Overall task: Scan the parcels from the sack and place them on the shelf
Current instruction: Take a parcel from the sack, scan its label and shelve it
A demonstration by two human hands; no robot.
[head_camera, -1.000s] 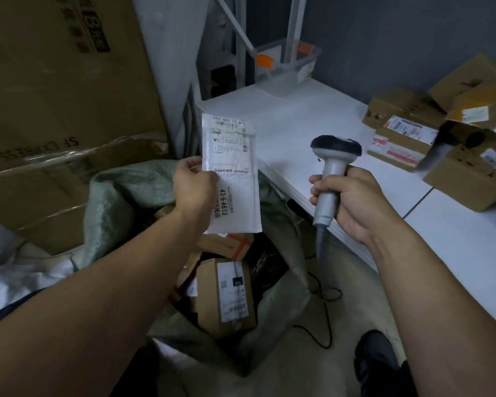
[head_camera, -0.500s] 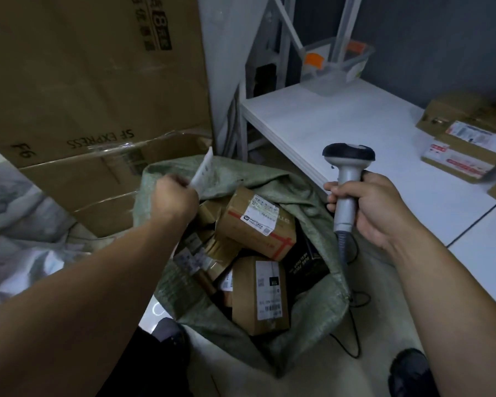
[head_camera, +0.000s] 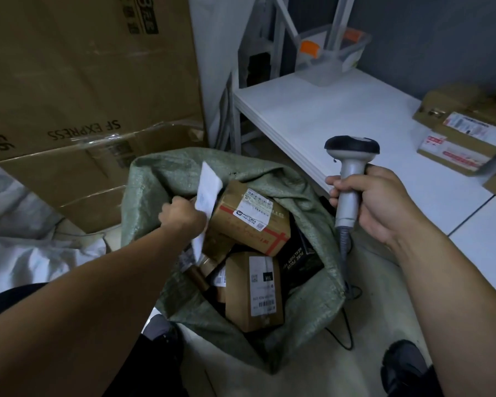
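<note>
My left hand (head_camera: 182, 217) grips a flat white envelope parcel (head_camera: 208, 190) edge-on over the open mouth of the green woven sack (head_camera: 155, 181). Inside the sack lie several cardboard parcels: a taped brown box (head_camera: 252, 222) with a label at the top, an upright brown box (head_camera: 254, 290) with a long white label below it, and a black box (head_camera: 298, 259) to the right. My right hand (head_camera: 367, 202) holds the grey handheld scanner (head_camera: 351, 156) upright by its handle, to the right of the sack. The white shelf (head_camera: 327, 116) runs along the right.
Large SF Express cartons (head_camera: 78, 90) stand at the left behind the sack. Several labelled boxes (head_camera: 464, 136) sit on the shelf at far right, and a clear plastic bin (head_camera: 332, 53) at its back. The scanner cable (head_camera: 344, 310) trails onto the floor. My shoe (head_camera: 407, 365) is at bottom right.
My left hand has lowered the white envelope from in front of the scanner down to the sack's mouth, turning it edge-on. The view has swung left and down; the scanner hand holds steady.
</note>
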